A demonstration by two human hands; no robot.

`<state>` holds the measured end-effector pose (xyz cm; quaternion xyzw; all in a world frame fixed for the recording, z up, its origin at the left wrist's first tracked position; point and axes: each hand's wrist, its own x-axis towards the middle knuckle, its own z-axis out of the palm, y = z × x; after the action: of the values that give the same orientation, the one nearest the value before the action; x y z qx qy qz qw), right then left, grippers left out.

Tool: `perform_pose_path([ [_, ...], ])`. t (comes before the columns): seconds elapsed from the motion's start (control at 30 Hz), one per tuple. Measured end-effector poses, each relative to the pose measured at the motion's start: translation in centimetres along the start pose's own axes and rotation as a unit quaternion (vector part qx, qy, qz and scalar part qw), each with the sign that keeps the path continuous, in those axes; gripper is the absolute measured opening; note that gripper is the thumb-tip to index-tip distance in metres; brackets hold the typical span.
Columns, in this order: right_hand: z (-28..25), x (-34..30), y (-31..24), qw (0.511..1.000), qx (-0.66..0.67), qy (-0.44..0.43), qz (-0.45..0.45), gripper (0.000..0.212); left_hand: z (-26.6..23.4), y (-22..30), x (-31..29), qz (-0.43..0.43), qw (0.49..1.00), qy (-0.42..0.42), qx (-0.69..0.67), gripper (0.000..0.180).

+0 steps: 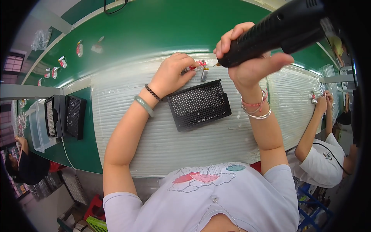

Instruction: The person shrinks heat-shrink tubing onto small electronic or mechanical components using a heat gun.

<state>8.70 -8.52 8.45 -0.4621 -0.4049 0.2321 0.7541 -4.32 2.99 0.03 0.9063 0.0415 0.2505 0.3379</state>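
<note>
My right hand (249,67) is wrapped round a thick black electric screwdriver (276,33), its thumb stretched out along the near side. The thin bit of the tool points left at a small red and white part (201,63). My left hand (173,72) grips that part at its left end, fingers bent and pressed together. A small silver battery cell (205,74) hangs or lies just below the part, close to the bit. Just nearer to me sits a black perforated tray (199,104), many tiny screws in its holes and some loose along its near edge.
Ribbed clear sheeting (154,150) covers the green bench (143,27). Several red and white parts, one a small assembly (79,49), lie far left. A black screw holder (54,116) and a clear bin (38,127) stand left. Co-workers sit at both sides, one in a white shirt (324,158).
</note>
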Motion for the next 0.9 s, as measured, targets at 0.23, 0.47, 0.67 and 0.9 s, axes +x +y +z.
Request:
perform_pose_path([
  [0.23,-0.3,1.0,3.3,0.997,-0.073,0.025,0.0,0.097,0.1,0.1,-0.1,-0.004,1.0,0.004,-0.009,0.019],
  [0.47,-0.4,0.9,4.2,0.996,-0.086,0.028,0.025,0.095,0.0,-0.1,0.0,0.002,1.0,0.0,-0.005,0.018],
  [0.67,-0.3,0.9,4.3,0.995,-0.089,0.028,0.02,0.095,0.0,-0.1,-0.1,0.0,1.0,0.001,-0.004,0.018],
  [0.9,-0.1,1.0,4.5,0.995,-0.092,0.02,0.022,0.094,0.0,-0.1,0.0,0.009,1.0,0.005,0.002,0.017],
])
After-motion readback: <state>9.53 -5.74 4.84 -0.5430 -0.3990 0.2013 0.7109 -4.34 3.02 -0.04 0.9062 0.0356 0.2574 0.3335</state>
